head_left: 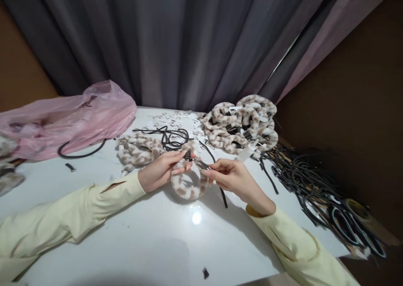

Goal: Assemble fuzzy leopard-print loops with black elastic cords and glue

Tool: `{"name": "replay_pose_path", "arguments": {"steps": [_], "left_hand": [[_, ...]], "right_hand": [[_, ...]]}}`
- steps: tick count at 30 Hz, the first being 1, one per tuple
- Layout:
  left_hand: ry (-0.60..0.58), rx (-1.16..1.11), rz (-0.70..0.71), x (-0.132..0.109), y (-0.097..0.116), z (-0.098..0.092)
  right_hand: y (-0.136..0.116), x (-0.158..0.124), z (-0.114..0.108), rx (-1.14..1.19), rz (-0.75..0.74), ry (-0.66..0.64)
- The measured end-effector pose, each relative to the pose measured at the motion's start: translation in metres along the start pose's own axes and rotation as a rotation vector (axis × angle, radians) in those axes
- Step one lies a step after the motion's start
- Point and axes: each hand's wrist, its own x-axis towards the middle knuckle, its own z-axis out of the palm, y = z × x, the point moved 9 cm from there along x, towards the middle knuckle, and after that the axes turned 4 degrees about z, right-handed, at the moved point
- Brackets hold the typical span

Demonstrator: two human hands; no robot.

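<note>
My left hand (165,168) is closed on a fluffy cream ring (189,190) with brown spots, held upright above the white table. A black ribbed piece (187,155) sits at the top of this ring, by my left fingertips. Between the thumb and fingers of my right hand (228,175) is a slim, dark, pointed metal tool (202,165), its tip directed at the black piece. My fingers partly hide the tool, so its exact kind is unclear. A loose black cord (224,198) lies behind and below my right hand.
Spotted rings (256,110) are piled at the back right, near a small white bottle (247,152). Black cords (315,189) heap along the right edge. A pink plastic bag (103,105) lies at left, with more plush (138,149) and coiled cord (174,139) behind my left hand.
</note>
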Motion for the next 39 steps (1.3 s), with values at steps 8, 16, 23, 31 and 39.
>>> {"name": "replay_pose_path", "arguments": {"steps": [8, 16, 23, 31, 39], "left_hand": [[-0.054, 0.007, 0.026, -0.001, 0.001, 0.005], [-0.045, 0.014, 0.046, -0.001, 0.001, 0.003], [-0.055, 0.028, 0.054, -0.003, 0.001, 0.008], [0.115, 0.155, 0.024, -0.008, -0.004, -0.001], [0.242, 0.234, -0.039, -0.013, -0.003, -0.01]], "right_hand": [[0.003, 0.002, 0.007, 0.072, 0.004, -0.004], [-0.001, 0.0, 0.006, 0.076, -0.035, 0.015], [-0.014, -0.005, 0.004, -0.153, -0.155, 0.102], [-0.027, -0.013, 0.008, -0.529, -0.467, 0.222], [-0.039, -0.02, 0.017, -0.647, -0.631, 0.221]]}}
